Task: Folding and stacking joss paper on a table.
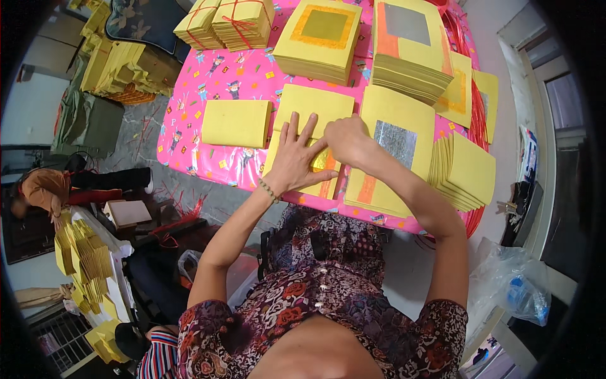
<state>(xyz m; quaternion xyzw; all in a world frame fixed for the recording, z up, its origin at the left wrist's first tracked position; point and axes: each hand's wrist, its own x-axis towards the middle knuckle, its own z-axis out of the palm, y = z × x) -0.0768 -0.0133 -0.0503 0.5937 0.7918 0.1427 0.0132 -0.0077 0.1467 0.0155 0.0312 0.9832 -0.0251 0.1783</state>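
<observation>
My left hand (297,156) lies spread, palm down, on a yellow paper sheet (315,104) bearing a gold foil square and an orange patch. A crosswise fold line runs across the sheet under my fingers. My right hand (347,140) is curled closed against the sheet's right edge by that line; its fingertips are hidden, so I cannot tell what is between them. Left of my hands lies a folded yellow paper bundle (235,124). Close on the right are yellow sheets with a silver foil square (396,144), then a fan of folded yellow papers (468,169).
Tall yellow paper stacks (315,38) stand at the back of the pink patterned table (189,114), beside red-tied bundles (238,25). Red strings (481,120) hang along its right side. At left, a person in orange (45,192) bends by another table with folded papers (88,252).
</observation>
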